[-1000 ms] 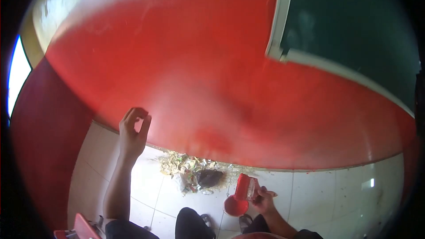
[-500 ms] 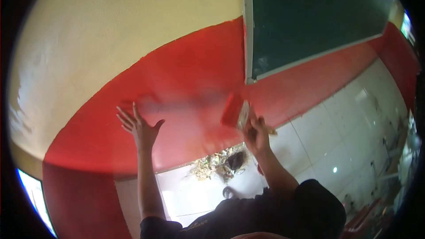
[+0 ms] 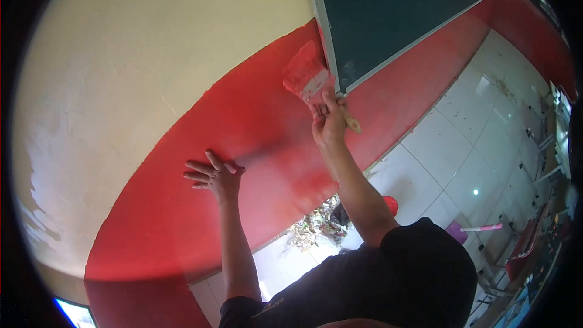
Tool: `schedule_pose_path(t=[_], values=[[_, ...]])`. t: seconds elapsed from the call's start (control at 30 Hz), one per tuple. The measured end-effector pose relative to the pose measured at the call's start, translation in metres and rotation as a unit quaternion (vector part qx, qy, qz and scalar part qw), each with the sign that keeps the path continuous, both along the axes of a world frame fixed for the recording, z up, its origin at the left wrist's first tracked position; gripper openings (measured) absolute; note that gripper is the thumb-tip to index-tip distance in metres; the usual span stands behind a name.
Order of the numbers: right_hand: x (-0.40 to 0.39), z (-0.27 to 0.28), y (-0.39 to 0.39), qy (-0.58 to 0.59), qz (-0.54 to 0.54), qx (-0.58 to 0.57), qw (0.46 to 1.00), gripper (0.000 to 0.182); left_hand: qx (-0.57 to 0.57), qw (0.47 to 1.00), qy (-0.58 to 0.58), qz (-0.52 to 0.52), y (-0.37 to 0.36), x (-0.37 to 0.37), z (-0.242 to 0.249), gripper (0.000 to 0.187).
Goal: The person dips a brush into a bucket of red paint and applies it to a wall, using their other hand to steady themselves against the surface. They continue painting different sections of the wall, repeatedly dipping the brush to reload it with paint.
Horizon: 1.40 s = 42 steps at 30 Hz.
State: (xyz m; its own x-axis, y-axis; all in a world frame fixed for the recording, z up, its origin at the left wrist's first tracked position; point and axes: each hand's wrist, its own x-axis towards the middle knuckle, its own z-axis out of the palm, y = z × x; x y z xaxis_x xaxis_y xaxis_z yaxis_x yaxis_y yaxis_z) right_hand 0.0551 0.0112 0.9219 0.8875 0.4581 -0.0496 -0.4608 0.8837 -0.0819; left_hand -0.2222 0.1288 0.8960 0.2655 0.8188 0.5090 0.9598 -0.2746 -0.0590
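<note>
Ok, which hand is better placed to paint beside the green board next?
Right, most likely: the right hand grips the brush close beside the green board. The left hand, spread open, holds no tool and is farther off.

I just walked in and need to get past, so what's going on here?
Someone holds a wide brush in their right hand, up by the red wall beside the green board. Their left hand is spread open near the wall; whether it touches is hard to tell. A heap of litter lies on the floor below.
</note>
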Motion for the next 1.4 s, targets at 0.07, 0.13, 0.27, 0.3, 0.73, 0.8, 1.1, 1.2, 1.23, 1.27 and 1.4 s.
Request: schedule_pose_path(t=[0.07,0.13,0.27,0.3,0.73,0.8,1.1,1.2,1.23,1.27,1.4], values=[[-0.007,-0.025,-0.011,0.037,0.028,-0.045,0.998,0.038,0.015,1.000,-0.004,-0.006,0.004,0.000,-0.003,0.126],[-0.019,-0.039,-0.033,0.051,0.040,-0.075,0.995,0.039,0.025,1.000,-0.004,-0.012,0.002,-0.004,-0.005,0.122],[-0.018,-0.014,-0.046,0.058,0.055,-0.098,0.992,0.038,0.055,0.998,-0.008,-0.015,0.008,0.001,-0.006,0.119],[-0.015,-0.004,-0.046,0.060,0.057,-0.101,0.991,0.038,0.059,0.998,0.000,-0.007,0.007,-0.002,-0.010,0.123],[-0.041,-0.010,-0.005,0.046,-0.047,-0.081,0.995,0.037,0.086,0.995,-0.023,-0.046,0.015,-0.005,-0.022,0.138],[-0.051,-0.035,-0.007,0.055,-0.038,-0.118,0.991,0.034,0.085,0.993,-0.043,-0.073,0.012,-0.007,-0.018,0.142],[-0.041,0.063,0.025,-0.012,-0.198,-0.004,0.980,0.037,0.011,0.992,-0.028,-0.121,0.015,-0.020,-0.015,0.133],[-0.041,0.043,0.037,-0.015,-0.182,-0.013,0.983,0.037,-0.010,0.992,-0.016,-0.127,0.017,-0.023,-0.016,0.125],[-0.043,0.031,0.041,0.002,-0.159,-0.035,0.987,0.037,-0.022,0.992,-0.006,-0.127,0.020,-0.025,-0.019,0.121],[-0.048,0.018,0.039,-0.001,-0.165,-0.035,0.986,0.037,-0.023,0.991,-0.009,-0.133,0.021,-0.027,-0.019,0.121],[-0.057,0.011,0.023,0.016,-0.186,-0.087,0.979,0.037,-0.031,0.989,0.000,-0.144,0.016,-0.026,-0.016,0.114]])
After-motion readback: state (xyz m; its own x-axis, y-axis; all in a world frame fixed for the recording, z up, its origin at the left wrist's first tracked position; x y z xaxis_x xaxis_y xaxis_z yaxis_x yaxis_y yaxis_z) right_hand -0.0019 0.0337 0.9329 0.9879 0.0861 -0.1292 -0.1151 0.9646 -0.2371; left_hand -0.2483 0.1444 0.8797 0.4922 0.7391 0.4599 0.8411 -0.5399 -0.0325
